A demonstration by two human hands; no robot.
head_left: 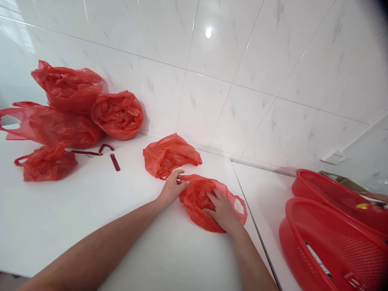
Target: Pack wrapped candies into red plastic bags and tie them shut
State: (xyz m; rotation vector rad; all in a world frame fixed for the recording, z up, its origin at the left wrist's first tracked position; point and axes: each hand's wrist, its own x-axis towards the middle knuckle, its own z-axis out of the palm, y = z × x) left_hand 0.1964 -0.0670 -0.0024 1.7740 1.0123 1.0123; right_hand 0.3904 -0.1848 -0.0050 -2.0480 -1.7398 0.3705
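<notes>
A red plastic bag (194, 202) lies crumpled on the white table, one handle loop spread toward the right. My right hand (222, 208) rests on its middle with the fingers spread, the fingertips pressing into the folds. At the bag's upper left edge is my left hand (174, 188), thumb and fingers apart and touching the plastic. Just behind it, a second red plastic bag (169, 155) lies loosely bunched near the wall. What the bags contain, if anything, cannot be made out.
Several full-looking red bags (118, 115) stand against the tiled wall at the left, with a smaller red bag (50, 163) in front. Dark red strips (115, 162) lie beside them. Two red plastic baskets (291, 226) stand at the right, past a table seam (250, 204).
</notes>
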